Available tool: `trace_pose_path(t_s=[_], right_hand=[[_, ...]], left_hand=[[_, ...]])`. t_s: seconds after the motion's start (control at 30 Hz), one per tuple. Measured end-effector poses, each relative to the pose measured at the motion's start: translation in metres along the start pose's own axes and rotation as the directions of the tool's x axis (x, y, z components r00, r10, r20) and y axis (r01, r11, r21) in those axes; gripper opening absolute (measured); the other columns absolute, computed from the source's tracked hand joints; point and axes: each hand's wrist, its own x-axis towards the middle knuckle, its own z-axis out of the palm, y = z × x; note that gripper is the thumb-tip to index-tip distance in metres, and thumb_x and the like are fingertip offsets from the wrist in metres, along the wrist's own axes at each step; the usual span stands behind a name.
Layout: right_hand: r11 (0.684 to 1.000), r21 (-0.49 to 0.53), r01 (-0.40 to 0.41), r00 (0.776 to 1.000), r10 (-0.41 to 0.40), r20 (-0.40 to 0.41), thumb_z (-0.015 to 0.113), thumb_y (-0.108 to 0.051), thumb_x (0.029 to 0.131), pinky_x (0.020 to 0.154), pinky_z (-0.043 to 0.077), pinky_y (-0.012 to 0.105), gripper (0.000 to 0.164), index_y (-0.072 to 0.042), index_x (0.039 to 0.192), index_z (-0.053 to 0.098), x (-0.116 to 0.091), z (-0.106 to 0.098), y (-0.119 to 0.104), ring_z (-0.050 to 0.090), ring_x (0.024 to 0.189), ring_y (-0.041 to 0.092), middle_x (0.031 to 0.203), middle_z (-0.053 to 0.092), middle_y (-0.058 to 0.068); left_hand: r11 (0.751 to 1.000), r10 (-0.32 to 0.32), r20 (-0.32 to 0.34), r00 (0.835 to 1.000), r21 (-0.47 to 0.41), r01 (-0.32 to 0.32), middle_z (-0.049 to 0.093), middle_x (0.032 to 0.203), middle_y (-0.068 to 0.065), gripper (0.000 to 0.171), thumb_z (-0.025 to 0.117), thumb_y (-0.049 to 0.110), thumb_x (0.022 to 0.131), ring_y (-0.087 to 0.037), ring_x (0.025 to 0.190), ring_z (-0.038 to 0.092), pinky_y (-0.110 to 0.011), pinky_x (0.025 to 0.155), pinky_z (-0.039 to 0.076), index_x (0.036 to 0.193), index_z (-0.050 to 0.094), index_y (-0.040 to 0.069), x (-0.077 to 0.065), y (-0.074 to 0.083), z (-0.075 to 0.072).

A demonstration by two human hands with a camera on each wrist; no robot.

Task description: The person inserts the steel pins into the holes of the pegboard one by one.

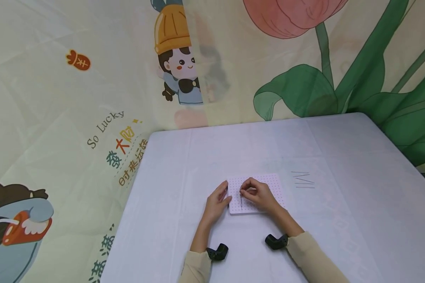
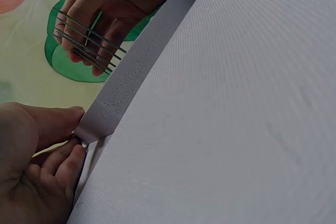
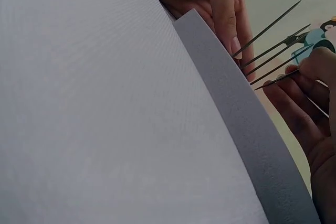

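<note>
A white board with rows of small holes [image 1: 235,182] lies on the table. Several thin dark metal pins [image 2: 89,35] stand in it, roughly in a row. My left hand [image 1: 217,202] holds the board at its left edge; in the left wrist view the thumb and curled fingers meet at its corner. Over the board, my right hand [image 1: 260,194] pinches one thin pin [image 3: 283,78] between thumb and fingertips. Its lower end is close to the board's top; whether it sits in a hole I cannot tell.
To the right of the board, several loose thin pins [image 1: 304,181] lie on the white-covered table [image 1: 340,236]. A printed cloth [image 1: 226,59] with flowers and cartoon figures hangs behind the table. Black wrist devices [image 1: 217,252] are worn at both sleeves.
</note>
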Motion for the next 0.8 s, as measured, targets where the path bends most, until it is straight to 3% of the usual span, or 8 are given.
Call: trace_pose_path(t_s=[0.13, 0.37, 0.47, 0.8], right_hand=[[1.000, -0.018, -0.001, 1.000, 0.001, 0.004, 0.060, 0.007, 0.080, 0.072, 0.057, 0.026, 0.011, 0.007, 0.090, 0.056, 0.000, 0.000, -0.001, 0.063, 0.078, 0.027, 0.085, 0.063, 0.015], [0.999, -0.054, 0.002, 1.000, -0.001, 0.023, 0.060, 0.008, 0.079, 0.073, 0.057, 0.031, 0.011, 0.006, 0.089, 0.057, 0.000, 0.001, -0.005, 0.063, 0.080, 0.027, 0.085, 0.063, 0.015], [0.998, -0.061, 0.003, 0.999, -0.001, 0.032, 0.061, 0.008, 0.079, 0.073, 0.057, 0.032, 0.011, 0.006, 0.089, 0.057, 0.000, 0.001, -0.006, 0.063, 0.080, 0.027, 0.084, 0.063, 0.015], [0.995, -0.100, 0.005, 0.998, 0.001, 0.059, 0.062, 0.006, 0.078, 0.072, 0.058, 0.032, 0.009, 0.004, 0.086, 0.058, 0.000, 0.001, -0.006, 0.064, 0.080, 0.025, 0.083, 0.063, 0.013]], left_hand=[[1.000, -0.005, 0.000, 1.000, 0.002, 0.005, 0.030, 0.144, -0.010, 0.056, 0.058, 0.003, 0.085, -0.018, 0.130, 0.032, -0.019, 0.103, 0.033, 0.135, 0.035, 0.002, 0.002, -0.001, 0.000], [1.000, -0.009, 0.011, 1.000, -0.002, 0.009, 0.029, 0.143, -0.018, 0.054, 0.055, -0.002, 0.085, -0.024, 0.130, 0.031, -0.022, 0.104, 0.032, 0.134, 0.034, -0.005, -0.007, 0.024, -0.002], [1.000, -0.013, 0.014, 1.000, 0.002, 0.013, 0.029, 0.143, -0.017, 0.054, 0.055, -0.002, 0.085, -0.023, 0.130, 0.031, -0.022, 0.104, 0.032, 0.134, 0.033, -0.005, -0.007, 0.025, -0.002], [1.000, -0.008, 0.006, 1.000, 0.006, 0.008, 0.030, 0.144, -0.010, 0.056, 0.058, 0.004, 0.085, -0.018, 0.130, 0.031, -0.018, 0.103, 0.033, 0.136, 0.035, 0.003, 0.001, -0.002, 0.000]])
